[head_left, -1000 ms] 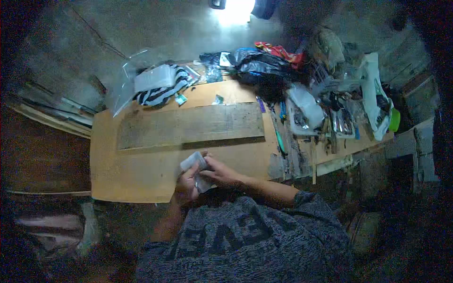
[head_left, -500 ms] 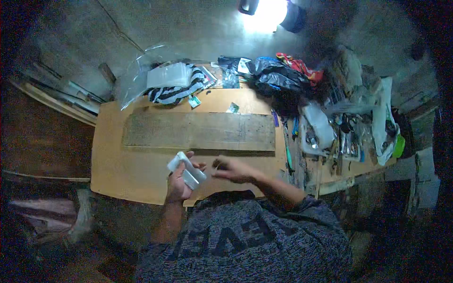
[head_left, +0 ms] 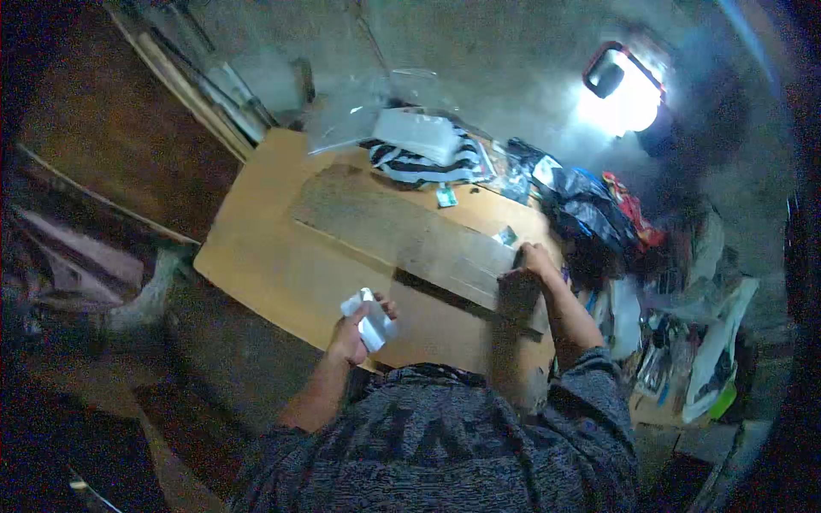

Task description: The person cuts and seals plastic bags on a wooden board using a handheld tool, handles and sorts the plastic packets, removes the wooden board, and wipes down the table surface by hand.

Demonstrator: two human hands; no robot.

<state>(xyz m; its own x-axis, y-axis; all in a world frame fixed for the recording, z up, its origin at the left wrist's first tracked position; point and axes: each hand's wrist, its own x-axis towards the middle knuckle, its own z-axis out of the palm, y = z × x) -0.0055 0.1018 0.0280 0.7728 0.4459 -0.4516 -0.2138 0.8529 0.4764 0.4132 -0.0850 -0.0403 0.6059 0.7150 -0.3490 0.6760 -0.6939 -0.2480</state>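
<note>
My left hand [head_left: 349, 335] is closed around a small bundle of clear plastic sleeves [head_left: 371, 328], held above the near edge of the table. My right hand [head_left: 535, 258] is stretched out over the far right end of a long, flat grey-brown board [head_left: 410, 229]. Just beyond its fingers lies a small green-and-white packet [head_left: 506, 236]; whether they touch it is unclear. The right fingers point downward and are too blurred to show if anything is between them. Another small green packet [head_left: 446, 197] rests farther left, past the board.
The tan tabletop [head_left: 256, 214] carries a zebra-striped bundle [head_left: 428, 164] with clear plastic sheets [head_left: 416, 132] on it. Black plastic bags [head_left: 590, 205] and a red wrapper [head_left: 629, 209] sit at the far right. A bright lamp [head_left: 629, 98] shines behind; tools and white bags [head_left: 723, 350] crowd the right.
My right hand has moved from beside the left hand, away and to the right, over the board's end. The left still holds the sleeves. The view has turned left and tilted.
</note>
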